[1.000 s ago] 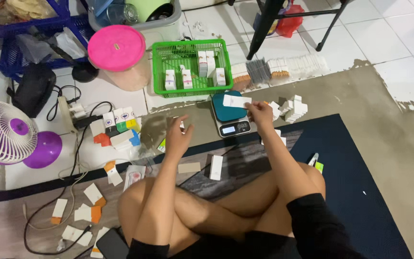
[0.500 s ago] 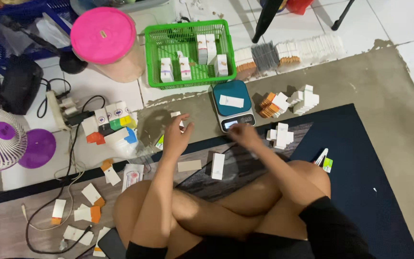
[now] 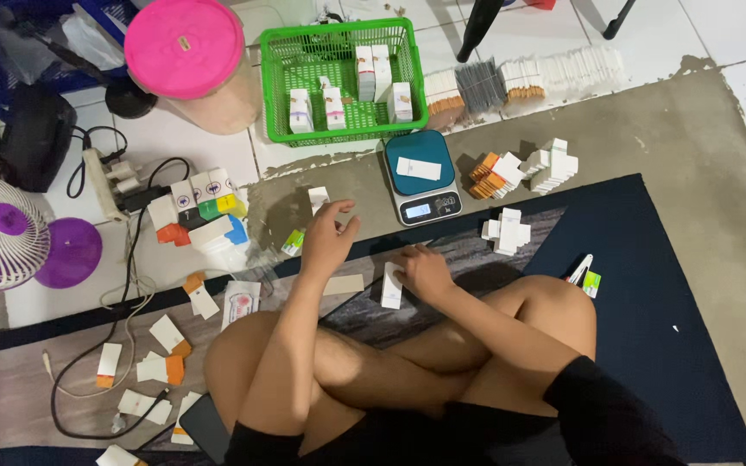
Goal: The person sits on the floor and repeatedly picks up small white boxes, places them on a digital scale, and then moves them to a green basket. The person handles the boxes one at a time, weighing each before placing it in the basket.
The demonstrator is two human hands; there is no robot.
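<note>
I sit cross-legged on a dark mat [image 3: 649, 285]. My left hand [image 3: 328, 240] is raised in front of my left knee, fingers curled on a small white box [image 3: 319, 199]. My right hand [image 3: 426, 271] rests low on the mat, and its fingers grip an upright small white box [image 3: 391, 286]. A flat beige card [image 3: 344, 284] lies between the two hands. Just beyond them stands a digital scale [image 3: 422, 200] with a teal platform, and a flat white carton [image 3: 419, 168] lies on it.
A green basket [image 3: 407, 52] holds several white boxes. Behind it are rows of flat cartons [image 3: 554, 73]. Box piles [image 3: 505, 231] lie right of the scale. Coloured boxes [image 3: 205, 211], a power strip [image 3: 105, 181], a purple fan [image 3: 2, 233] and a pink-lidded tub [image 3: 185, 47] are on the left.
My right hand came back from the scale, where the flat white carton stays, down to the upright box on the mat. My left hand stayed in place. The view tilted lower.
</note>
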